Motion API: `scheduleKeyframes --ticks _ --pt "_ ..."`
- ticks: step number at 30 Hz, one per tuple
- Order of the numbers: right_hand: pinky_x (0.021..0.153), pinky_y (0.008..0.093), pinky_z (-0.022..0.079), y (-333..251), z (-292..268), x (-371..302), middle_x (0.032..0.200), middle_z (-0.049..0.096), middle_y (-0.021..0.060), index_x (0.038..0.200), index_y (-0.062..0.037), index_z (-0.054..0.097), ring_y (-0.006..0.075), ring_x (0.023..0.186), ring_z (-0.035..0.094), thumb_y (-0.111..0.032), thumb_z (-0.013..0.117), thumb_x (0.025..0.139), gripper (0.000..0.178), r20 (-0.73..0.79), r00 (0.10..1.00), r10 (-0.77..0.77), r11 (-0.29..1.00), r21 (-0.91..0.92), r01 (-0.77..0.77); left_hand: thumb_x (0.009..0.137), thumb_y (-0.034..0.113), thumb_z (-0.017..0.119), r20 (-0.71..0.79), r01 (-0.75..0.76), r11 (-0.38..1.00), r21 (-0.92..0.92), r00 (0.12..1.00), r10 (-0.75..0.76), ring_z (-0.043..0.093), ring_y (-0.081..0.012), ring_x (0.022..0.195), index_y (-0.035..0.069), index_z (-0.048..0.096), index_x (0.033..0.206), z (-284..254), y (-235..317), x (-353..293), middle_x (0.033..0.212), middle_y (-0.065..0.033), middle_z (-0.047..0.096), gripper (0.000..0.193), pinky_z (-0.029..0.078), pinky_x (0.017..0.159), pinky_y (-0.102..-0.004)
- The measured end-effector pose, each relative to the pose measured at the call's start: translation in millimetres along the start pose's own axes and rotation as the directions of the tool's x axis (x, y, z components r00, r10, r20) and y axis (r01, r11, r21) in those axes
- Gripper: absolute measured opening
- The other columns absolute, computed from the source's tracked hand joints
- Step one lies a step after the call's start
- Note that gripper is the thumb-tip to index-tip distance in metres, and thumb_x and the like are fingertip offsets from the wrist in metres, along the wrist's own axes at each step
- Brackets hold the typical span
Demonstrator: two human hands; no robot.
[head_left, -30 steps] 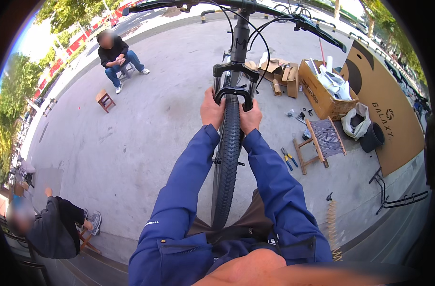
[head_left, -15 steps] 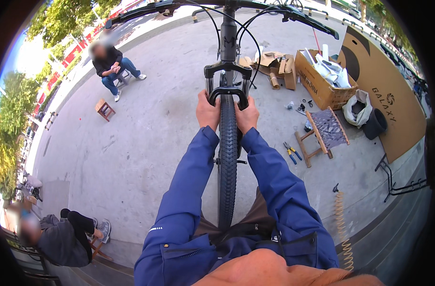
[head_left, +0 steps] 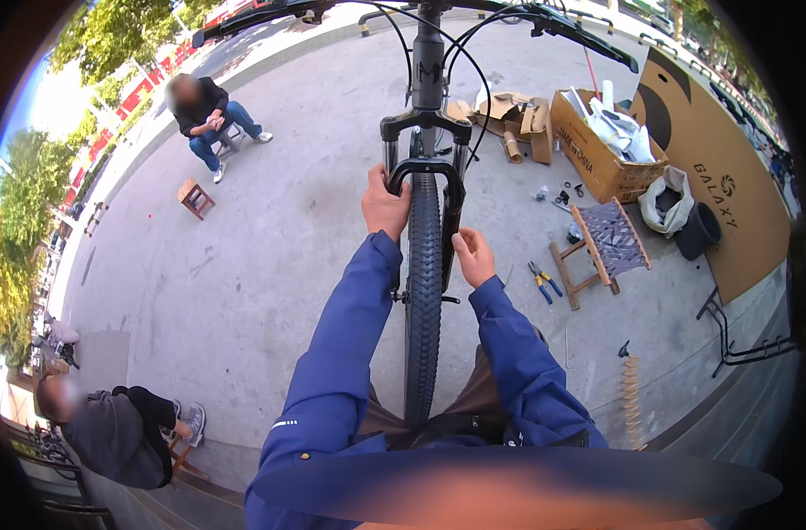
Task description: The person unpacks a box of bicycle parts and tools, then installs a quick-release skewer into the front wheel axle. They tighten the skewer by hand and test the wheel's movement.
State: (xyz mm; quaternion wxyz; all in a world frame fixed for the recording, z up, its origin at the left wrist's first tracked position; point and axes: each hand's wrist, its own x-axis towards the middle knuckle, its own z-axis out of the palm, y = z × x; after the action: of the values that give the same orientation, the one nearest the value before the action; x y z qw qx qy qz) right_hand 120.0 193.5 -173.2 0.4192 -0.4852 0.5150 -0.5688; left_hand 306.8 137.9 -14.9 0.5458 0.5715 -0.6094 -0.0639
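Note:
A bicycle stands upright in front of me, its knobby front tire (head_left: 424,309) pointing between my legs. My left hand (head_left: 386,208) is closed round the left leg of the black suspension fork (head_left: 427,165), just under its crown, with fingers partly hidden behind it. My right hand (head_left: 476,258) is off the fork's upper part, beside the lower right leg, fingers loosely apart with nothing in them. Whether its thumb touches the leg I cannot tell. Above, the dark handlebar (head_left: 571,35) spans the view, with cables looping past the head tube (head_left: 428,75).
On the right lie pliers (head_left: 544,281), a low webbed stool (head_left: 610,238), a carton of packing scraps (head_left: 597,159), a white sack (head_left: 665,201) and a dark bucket (head_left: 699,231). Two people sit at left, near a small wooden stool (head_left: 195,199). A coiled hose (head_left: 631,402) lies right.
My right hand has let go of the fork's right leg and moved down and outward. The left hand keeps its hold. The bicycle looks nearly unmoved.

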Motion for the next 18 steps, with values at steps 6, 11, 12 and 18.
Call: scheduleKeyframes --ticks 6,11,12,18 --pt "0.095 0.0436 0.059 92.5 -12.7 -37.8 0.119 0.073 0.0124 0.125 -0.0034 0.067 0.0264 0.107 0.071 -0.050 0.056 0.109 0.050 0.246 0.634 0.734 0.622 0.131 -0.772 0.086 0.017 0.078 -0.002 -0.003 0.999 -0.042 1.000 0.003 0.072 -0.0429 0.085 0.007 0.056 0.125 2.5 -3.2 0.4 0.092 -0.0203 0.072 0.046 0.056 0.077 -0.0493" --pt "0.095 0.0429 0.063 112.5 2.0 -51.7 0.117 0.067 0.0086 0.120 -0.0057 0.067 0.0252 0.105 0.071 -0.043 0.052 0.112 0.041 0.476 0.544 0.691 0.510 0.213 -0.833 0.086 0.018 0.077 -0.034 -0.042 0.999 -0.020 0.999 0.041 0.071 -0.0439 0.080 0.008 0.057 0.119 3.1 -4.1 0.3 0.085 -0.0199 0.070 0.040 0.056 0.073 -0.0496" --pt "0.094 0.0425 0.063 112.0 1.7 -51.0 0.118 0.067 0.0088 0.119 -0.0059 0.067 0.0253 0.104 0.071 -0.043 0.052 0.112 0.041 0.483 0.525 0.701 0.488 0.213 -0.847 0.086 0.018 0.077 -0.029 -0.042 0.999 -0.019 0.999 0.041 0.071 -0.0440 0.079 0.008 0.057 0.119 3.1 -4.5 1.0 0.084 -0.0199 0.070 0.040 0.056 0.073 -0.0496" --pt "0.074 0.0369 0.065 93.5 -7.3 -65.1 0.094 0.073 0.0090 0.115 -0.0013 0.070 0.0194 0.081 0.073 -0.042 0.053 0.110 0.044 0.344 0.609 0.715 0.652 -0.014 -0.758 0.086 0.019 0.078 -0.041 -0.052 0.998 -0.034 0.998 0.051 0.072 -0.0428 0.077 0.006 0.058 0.115 3.4 -5.4 1.2 0.083 -0.0200 0.070 0.038 0.056 0.071 -0.0482"
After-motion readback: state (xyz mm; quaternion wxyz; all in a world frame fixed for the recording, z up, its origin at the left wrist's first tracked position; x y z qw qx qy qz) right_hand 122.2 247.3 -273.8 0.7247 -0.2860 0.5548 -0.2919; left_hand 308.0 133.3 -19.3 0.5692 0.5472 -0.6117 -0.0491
